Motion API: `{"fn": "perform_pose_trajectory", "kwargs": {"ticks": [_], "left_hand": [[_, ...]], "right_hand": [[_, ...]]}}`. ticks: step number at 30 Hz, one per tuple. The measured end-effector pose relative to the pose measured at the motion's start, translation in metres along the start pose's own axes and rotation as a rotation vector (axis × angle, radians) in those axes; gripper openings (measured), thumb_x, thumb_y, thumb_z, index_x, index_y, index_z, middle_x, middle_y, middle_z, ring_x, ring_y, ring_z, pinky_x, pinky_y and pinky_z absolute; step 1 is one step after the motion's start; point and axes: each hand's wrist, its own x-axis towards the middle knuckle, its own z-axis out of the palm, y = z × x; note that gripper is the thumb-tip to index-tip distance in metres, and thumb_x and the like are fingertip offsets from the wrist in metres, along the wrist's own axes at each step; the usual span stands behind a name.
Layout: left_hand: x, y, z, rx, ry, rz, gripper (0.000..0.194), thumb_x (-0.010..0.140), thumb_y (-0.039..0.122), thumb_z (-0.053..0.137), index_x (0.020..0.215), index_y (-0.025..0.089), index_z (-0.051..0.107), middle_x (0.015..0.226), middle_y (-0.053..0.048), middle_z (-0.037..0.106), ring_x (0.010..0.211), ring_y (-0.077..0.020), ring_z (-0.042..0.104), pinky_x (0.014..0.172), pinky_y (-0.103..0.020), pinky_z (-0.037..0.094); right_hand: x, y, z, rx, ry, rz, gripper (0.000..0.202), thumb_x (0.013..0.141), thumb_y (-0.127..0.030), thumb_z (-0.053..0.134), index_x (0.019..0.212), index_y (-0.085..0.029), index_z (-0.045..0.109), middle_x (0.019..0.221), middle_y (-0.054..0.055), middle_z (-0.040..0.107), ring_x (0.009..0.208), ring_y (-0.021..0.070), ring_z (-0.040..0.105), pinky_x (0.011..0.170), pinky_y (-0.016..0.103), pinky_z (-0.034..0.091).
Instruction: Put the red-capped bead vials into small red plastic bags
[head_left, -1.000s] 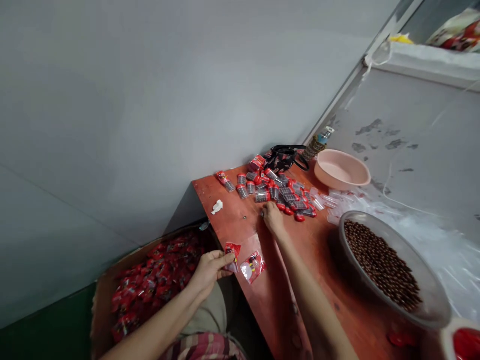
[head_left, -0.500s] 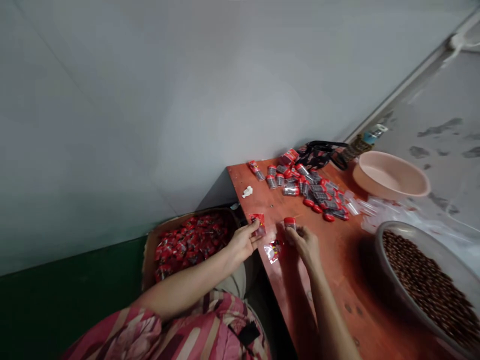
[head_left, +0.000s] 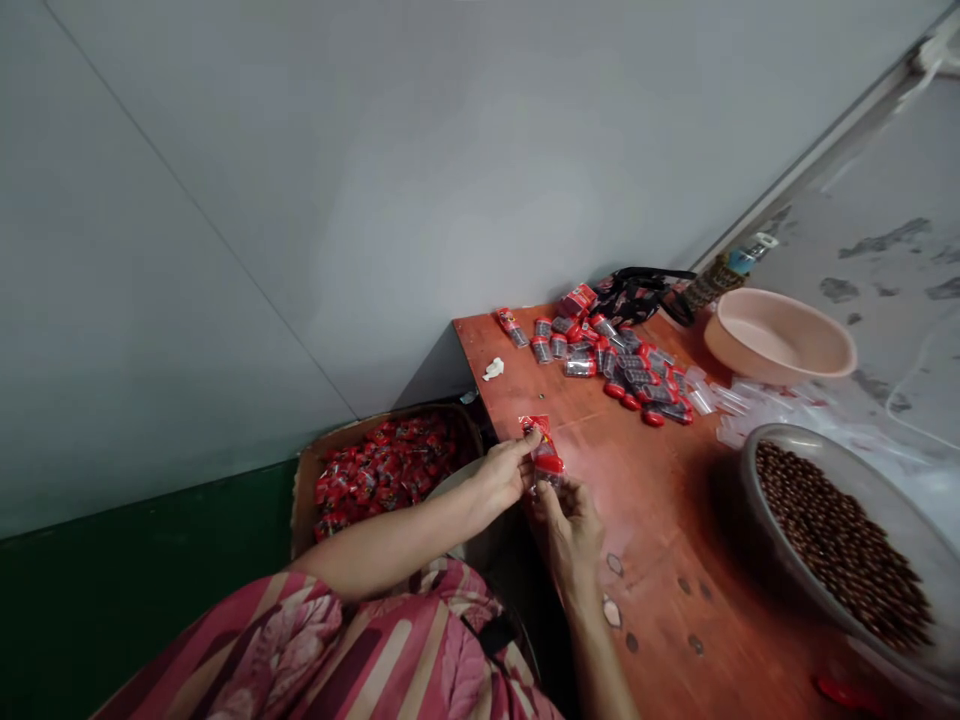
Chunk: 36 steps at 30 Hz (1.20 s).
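My left hand (head_left: 506, 475) pinches a small red printed plastic packet (head_left: 534, 425) over the near left edge of the table. In my right hand (head_left: 574, 525) is a small clear jar with a red cap (head_left: 550, 465), gripped between thumb and fingers. The jar is up against the lower end of the packet. Whether it sits inside the film or only touches it, I cannot tell. Dark contents show faintly through the jar; my fingers cover its lower part.
Several filled red-capped jars (head_left: 637, 375) lie heaped across the red table (head_left: 660, 520). A large bowl of brown beads or beans (head_left: 840, 540) stands right, with a pink basin (head_left: 780, 340) and clear empty tubes (head_left: 739, 400) behind. Below left, a cardboard box (head_left: 304, 500) holds red packets (head_left: 390, 470).
My hands have come together, bringing the jar up to the packet. The other shiny packet that lay on the table between them no longer shows.
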Motion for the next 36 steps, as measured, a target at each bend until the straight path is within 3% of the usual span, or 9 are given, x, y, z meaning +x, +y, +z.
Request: {"fn": "perform_pose_trajectory", "kwargs": {"ticks": [4,7,14,21,27,32,36], "left_hand": [[-0.005,0.001,0.004,0.097,-0.073,0.076,0.025,0.060,0.026,0.076,0.065,0.009,0.058,0.056,-0.002,0.060,0.045,-0.0106,0.055,0.046,-0.022,0.044],[-0.006,0.002,0.005,0.169,-0.143,0.134,0.029,0.059,0.031,0.077,0.068,0.009,0.060,0.061,-0.004,0.063,0.051,-0.0115,0.058,0.052,-0.023,0.047],[-0.003,0.002,-0.005,0.414,-0.191,0.046,0.033,0.056,0.034,0.077,0.071,0.007,0.066,0.063,-0.006,0.064,0.052,-0.0112,0.057,0.055,-0.023,0.045],[-0.006,0.008,-0.003,0.649,-0.257,0.123,0.036,0.056,0.041,0.074,0.064,0.007,0.066,0.057,-0.005,0.061,0.050,-0.0123,0.054,0.054,-0.025,0.042],[-0.006,0.000,-0.005,0.800,-0.166,0.219,0.040,0.056,0.048,0.071,0.059,0.009,0.065,0.049,-0.001,0.054,0.045,-0.0089,0.045,0.047,-0.022,0.033],[-0.009,0.001,-0.006,0.949,-0.153,0.310,0.042,0.063,0.051,0.062,0.061,0.008,0.064,0.050,0.001,0.049,0.047,-0.0091,0.041,0.047,-0.022,0.028],[-0.015,0.010,-0.006,1.256,-0.265,0.342,0.038,0.065,0.046,0.061,0.052,0.010,0.058,0.047,0.005,0.037,0.047,-0.0073,0.033,0.047,-0.021,0.022]], "right_hand": [[0.003,-0.002,0.000,0.146,-0.069,0.066,0.032,0.071,-0.039,0.064,0.092,-0.016,0.058,0.074,0.002,0.065,0.059,0.0150,0.059,0.052,0.025,0.048],[0.004,-0.003,-0.001,0.177,-0.031,0.077,0.028,0.070,-0.039,0.065,0.087,-0.016,0.059,0.074,0.002,0.064,0.059,0.0144,0.058,0.053,0.025,0.047],[0.003,-0.003,-0.005,0.023,0.065,-0.001,0.028,0.070,-0.038,0.066,0.086,-0.016,0.060,0.076,0.003,0.065,0.065,0.0158,0.059,0.058,0.026,0.047],[0.007,-0.004,-0.006,0.385,-0.077,0.137,0.025,0.073,-0.039,0.063,0.080,-0.016,0.058,0.059,-0.002,0.059,0.044,0.0099,0.051,0.042,0.021,0.039],[0.004,-0.002,-0.007,0.110,0.078,0.003,0.027,0.070,-0.037,0.067,0.085,-0.016,0.060,0.071,0.002,0.063,0.060,0.0139,0.056,0.052,0.023,0.044],[0.010,0.001,-0.011,0.154,-0.050,0.026,0.026,0.076,-0.041,0.057,0.081,-0.015,0.061,0.064,0.001,0.060,0.055,0.0139,0.055,0.050,0.025,0.044],[0.029,-0.014,-0.031,-0.049,-0.016,-0.169,0.031,0.078,-0.041,0.055,0.099,-0.019,0.060,0.099,0.007,0.063,0.088,0.0202,0.058,0.075,0.033,0.046]]}}
